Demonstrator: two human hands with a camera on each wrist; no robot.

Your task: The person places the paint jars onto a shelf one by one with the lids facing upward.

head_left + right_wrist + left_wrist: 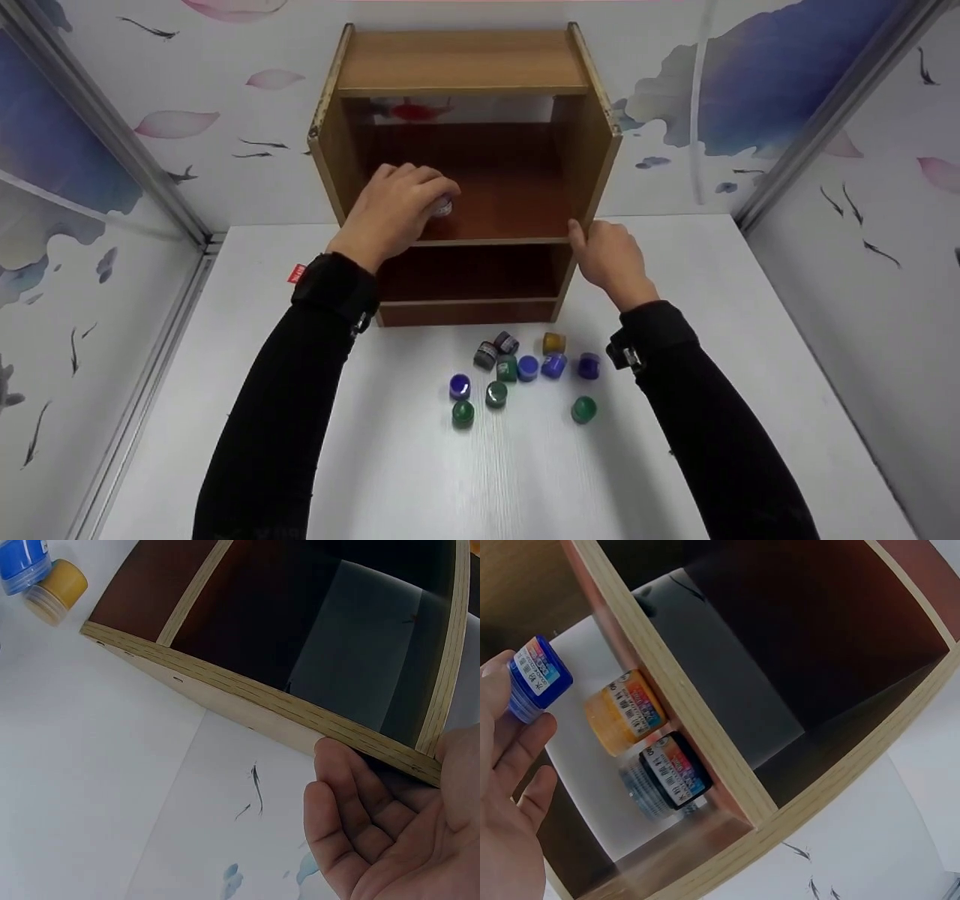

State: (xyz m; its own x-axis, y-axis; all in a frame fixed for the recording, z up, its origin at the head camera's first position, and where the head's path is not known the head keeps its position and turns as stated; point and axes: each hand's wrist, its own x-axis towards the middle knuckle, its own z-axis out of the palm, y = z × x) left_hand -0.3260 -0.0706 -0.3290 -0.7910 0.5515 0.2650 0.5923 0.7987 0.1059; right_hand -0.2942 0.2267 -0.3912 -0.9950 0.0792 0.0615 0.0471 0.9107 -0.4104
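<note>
My left hand (401, 206) pinches a small blue-lidded paint jar (544, 675) at the opening of the upper compartment of a wooden shelf unit (465, 64). In the left wrist view, an orange paint jar (626, 712) and a black-lidded paint jar (671, 772) stand side by side on the shelf board, a little apart from the held jar. My right hand (609, 255) grips the unit's right side panel (262, 701), with the fingers outside and the thumb at the front edge. The thumb's tip is partly hidden in the right wrist view.
Several paint jars lie and stand on the white table (405, 465) before the unit, among them a yellow jar (554, 343), a green jar (583, 409) and a purple-blue jar (589, 366). Patterned walls (847, 315) enclose the table at the sides and back.
</note>
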